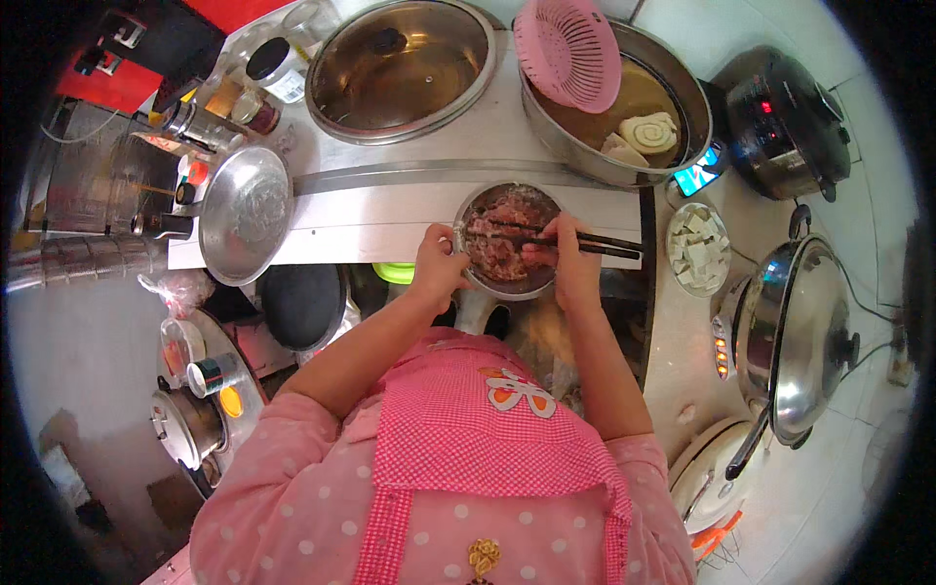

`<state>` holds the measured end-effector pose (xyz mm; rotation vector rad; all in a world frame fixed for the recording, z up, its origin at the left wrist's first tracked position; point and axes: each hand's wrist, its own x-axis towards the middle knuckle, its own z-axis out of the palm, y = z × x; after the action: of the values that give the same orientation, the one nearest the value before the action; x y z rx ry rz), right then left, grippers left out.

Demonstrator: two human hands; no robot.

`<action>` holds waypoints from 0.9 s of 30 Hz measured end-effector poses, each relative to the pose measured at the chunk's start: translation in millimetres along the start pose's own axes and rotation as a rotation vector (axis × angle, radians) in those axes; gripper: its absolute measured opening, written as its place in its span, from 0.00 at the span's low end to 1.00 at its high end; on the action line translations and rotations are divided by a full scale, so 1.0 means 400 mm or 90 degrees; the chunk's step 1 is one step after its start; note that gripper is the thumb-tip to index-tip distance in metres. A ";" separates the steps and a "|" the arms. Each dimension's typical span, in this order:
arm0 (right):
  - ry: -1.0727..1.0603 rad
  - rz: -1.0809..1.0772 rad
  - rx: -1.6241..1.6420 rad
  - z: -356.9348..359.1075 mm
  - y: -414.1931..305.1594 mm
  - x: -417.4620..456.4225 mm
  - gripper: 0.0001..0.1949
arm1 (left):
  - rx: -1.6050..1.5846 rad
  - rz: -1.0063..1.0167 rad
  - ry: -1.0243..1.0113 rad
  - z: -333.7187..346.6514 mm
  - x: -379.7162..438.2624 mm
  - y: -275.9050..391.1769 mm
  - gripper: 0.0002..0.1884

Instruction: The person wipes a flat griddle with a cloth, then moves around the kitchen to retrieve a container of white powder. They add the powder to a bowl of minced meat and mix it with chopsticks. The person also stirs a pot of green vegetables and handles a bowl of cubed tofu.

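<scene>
A round metal bowl [461, 252] of raw minced meat [504, 263] is at the front edge of the white counter. On its left side, my left hand [437, 270] grips the rim. My right hand [574, 263] holds a pair of dark chopsticks [610, 247] across the bowl, their tips in the meat. The thick ends of the chopsticks point out to the right. Part of the meat is hidden behind my right fingers.
Behind the bowl stand a large steel basin [409, 73] and a pot [537, 139] with a pink strainer [567, 55]. At right are a plate of white cubes [698, 248], a lidded pan [812, 344] and an electric cooker [775, 124]. A metal lid [246, 216] lies left, near jars [274, 69].
</scene>
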<state>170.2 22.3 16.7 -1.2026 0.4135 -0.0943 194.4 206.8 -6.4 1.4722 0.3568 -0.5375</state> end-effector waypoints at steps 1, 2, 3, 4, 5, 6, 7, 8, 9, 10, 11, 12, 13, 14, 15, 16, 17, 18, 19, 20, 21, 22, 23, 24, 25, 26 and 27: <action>-0.006 0.032 -0.026 -0.004 -0.001 -0.006 0.12 | -0.004 -0.009 0.018 -0.014 0.001 0.007 0.22; -0.011 0.064 -0.051 -0.014 -0.008 -0.024 0.11 | -0.008 -0.018 0.035 -0.028 0.001 0.017 0.22; -0.016 0.096 -0.082 -0.018 -0.029 -0.045 0.10 | -0.016 -0.028 0.052 -0.035 -0.002 0.021 0.22; -0.029 0.018 -0.106 -0.045 -0.021 -0.046 0.11 | -0.042 -0.031 0.052 -0.043 0.001 0.012 0.23; -0.032 -0.020 -0.136 -0.057 -0.025 -0.036 0.11 | -0.068 -0.033 0.052 -0.053 0.008 -0.005 0.23; -0.029 -0.060 -0.164 -0.066 -0.031 -0.023 0.11 | -0.090 -0.036 0.046 -0.054 0.010 -0.007 0.24; -0.026 -0.100 -0.192 -0.068 -0.033 -0.010 0.11 | -0.085 -0.035 0.041 -0.051 0.011 -0.008 0.24; -0.001 -0.117 -0.228 -0.063 0.006 0.009 0.11 | -0.079 -0.033 0.036 -0.045 0.012 -0.007 0.24; -0.030 -0.155 -0.291 -0.047 0.010 0.004 0.11 | -0.073 -0.031 0.032 -0.040 0.013 0.000 0.24; -0.058 -0.193 -0.355 -0.031 0.015 -0.005 0.11 | -0.074 -0.033 0.039 -0.038 0.017 0.008 0.24; -0.087 -0.231 -0.418 -0.026 0.016 -0.013 0.11 | -0.075 -0.036 0.047 -0.038 0.022 0.015 0.24; -0.095 -0.082 -0.310 -0.052 0.034 -0.016 0.11 | -0.076 -0.039 0.057 -0.044 0.023 0.017 0.24; -0.076 -0.063 -0.283 -0.061 0.008 -0.029 0.11 | -0.074 -0.035 0.064 -0.056 0.025 0.006 0.24; -0.057 -0.043 -0.255 -0.070 -0.028 -0.045 0.11 | -0.073 -0.032 0.070 -0.070 0.031 -0.014 0.24; -0.031 -0.025 -0.227 -0.081 -0.053 -0.053 0.11 | -0.068 -0.030 0.070 -0.073 0.031 -0.020 0.24; -0.026 -0.077 -0.216 -0.095 -0.042 -0.041 0.11 | -0.079 -0.028 0.065 -0.072 0.030 -0.026 0.24; -0.019 -0.072 -0.196 -0.086 -0.019 -0.026 0.11 | -0.089 -0.026 0.060 -0.070 0.026 -0.031 0.24; -0.003 -0.070 -0.177 -0.069 0.009 -0.011 0.11 | -0.096 -0.025 0.047 -0.063 0.028 -0.032 0.25; 0.007 -0.068 -0.155 -0.050 0.035 0.000 0.11 | -0.098 -0.027 0.054 -0.061 0.031 -0.035 0.25; 0.000 -0.024 -0.154 -0.035 0.055 0.003 0.10 | -0.100 -0.029 0.060 -0.062 0.036 -0.042 0.25; -0.023 -0.120 -0.241 -0.022 0.073 0.006 0.10 | -0.101 -0.030 0.069 -0.065 0.039 -0.043 0.25; -0.043 -0.217 -0.327 -0.013 0.089 0.008 0.11 | -0.100 -0.028 0.074 -0.073 0.047 -0.038 0.25; -0.060 -0.313 -0.413 -0.010 0.100 0.009 0.13 | -0.097 -0.026 0.077 -0.085 0.060 -0.029 0.26; -0.033 -0.319 -0.490 -0.015 0.103 0.004 0.15 | -0.097 -0.025 0.078 -0.095 0.071 -0.022 0.26; -0.002 -0.322 -0.567 -0.022 0.107 -0.011 0.18 | -0.113 -0.011 0.096 -0.104 0.081 -0.022 0.26; 0.034 -0.324 -0.643 -0.031 0.113 -0.029 0.21 | -0.126 0.003 0.111 -0.114 0.096 -0.027 0.26; -0.025 -0.193 -0.669 -0.064 0.137 -0.045 0.22 | -0.137 0.017 0.115 -0.118 0.124 -0.035 0.26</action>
<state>136.5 24.9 -36.4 -2.2978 0.2289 -0.1172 232.7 247.3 -48.8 1.3174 0.5205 -0.3331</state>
